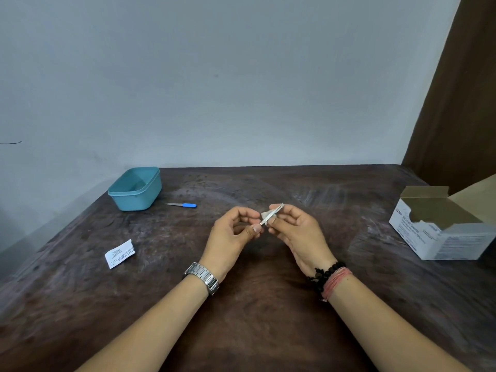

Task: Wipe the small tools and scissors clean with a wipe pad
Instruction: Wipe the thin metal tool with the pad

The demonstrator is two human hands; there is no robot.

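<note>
Both hands meet above the middle of the dark wooden table (268,304). A thin silver metal tool (272,213), like a small file, slants up to the right between them. My left hand (233,234) pinches its lower end with thumb and forefinger. My right hand (295,232) holds a small white wipe pad (265,216) folded against the tool's middle. A second small tool with a blue handle (185,205) lies on the table beside the teal tub. No scissors are in view.
A teal plastic tub (135,189) stands at the back left. A torn white wipe wrapper (119,253) lies front left. An opened white box of alcohol swabs (440,224) sits at the right edge. A wall runs behind the table.
</note>
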